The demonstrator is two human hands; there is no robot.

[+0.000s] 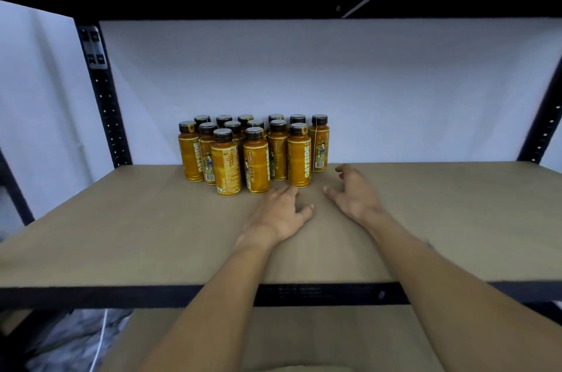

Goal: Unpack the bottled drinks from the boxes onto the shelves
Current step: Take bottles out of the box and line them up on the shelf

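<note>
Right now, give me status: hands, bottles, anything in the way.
Left hand and right hand open, empty, over the shelf. Bottles upright, clustered at the back. Nothing between hands and bottles.

White wall (pixel 349 82) at rear; crumpled plastic sheet (pixel 68 341) lower left, white cord (pixel 101 336) across.

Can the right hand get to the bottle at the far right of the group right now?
Probably yes: the right hand is open just right of that bottle, with only bare shelf between them.
</note>
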